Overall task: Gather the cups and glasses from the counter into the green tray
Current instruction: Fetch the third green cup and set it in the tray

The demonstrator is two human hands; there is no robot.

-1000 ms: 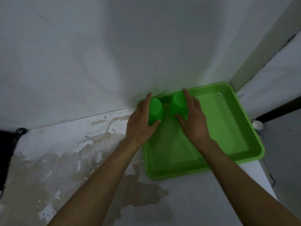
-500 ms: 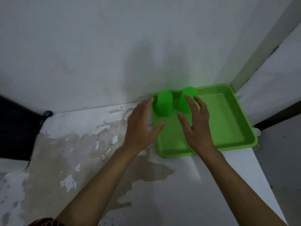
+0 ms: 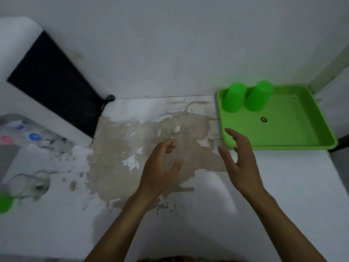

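The green tray [image 3: 306, 137] lies at the counter's far right. Two green cups stand upside down in its far left corner, one [image 3: 233, 100] beside the other [image 3: 258, 99]. My left hand [image 3: 160, 167] hovers open over the worn middle of the counter, holding nothing. My right hand [image 3: 239, 163] is open too, its fingertips near the tray's front left corner. At the far left a clear glass [image 3: 28, 186] stands on the counter, with a green cup [image 3: 5, 203] at the frame edge and blurred clear glasses with coloured dots [image 3: 28, 137] behind.
A black panel [image 3: 52, 86] with a dark cord [image 3: 107, 100] leans at the back left. The white wall runs along the counter's rear. The counter's paint is peeled in the middle. The counter ends just right of the tray.
Both hands let go of the two green cups and pulled back out of the tray toward me. The view swung left, bringing the glasses on the left into sight.
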